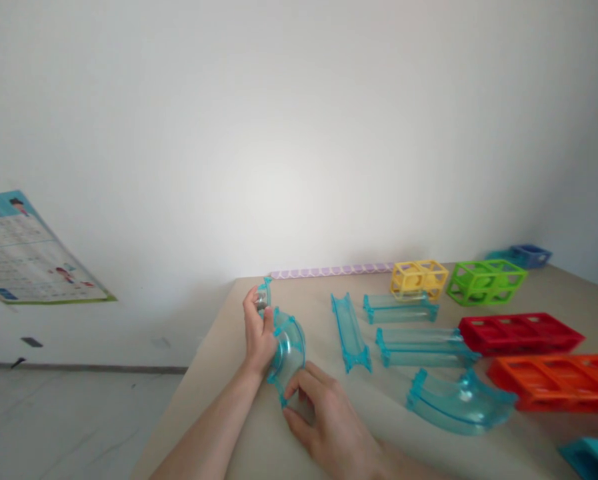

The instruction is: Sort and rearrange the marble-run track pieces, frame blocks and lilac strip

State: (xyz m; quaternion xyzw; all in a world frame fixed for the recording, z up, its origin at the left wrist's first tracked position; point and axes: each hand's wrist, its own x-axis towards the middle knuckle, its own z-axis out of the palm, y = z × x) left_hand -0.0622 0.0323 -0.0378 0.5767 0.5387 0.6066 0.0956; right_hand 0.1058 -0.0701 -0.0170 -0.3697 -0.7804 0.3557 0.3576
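Near the table's left side, my left hand (259,333) is closed around a small translucent blue track piece (265,292), its fingers behind it and its thumb in front. Just right of that hand's palm is a curved translucent blue track piece (293,343), tilted up off the tabletop. My right hand (323,413) pinches the lower end of this curved piece between thumb and fingers. Whether the two pieces are joined is hidden by the left hand. A straight blue track piece (351,331) lies to the right of both hands.
On the table (389,413) lie more blue tracks, including a curved one (461,403). Yellow (419,279) and green (486,281) cube frames stand farther back. Red (521,333) and orange (559,382) blocks are right. A wall with a poster (33,253) stands behind.
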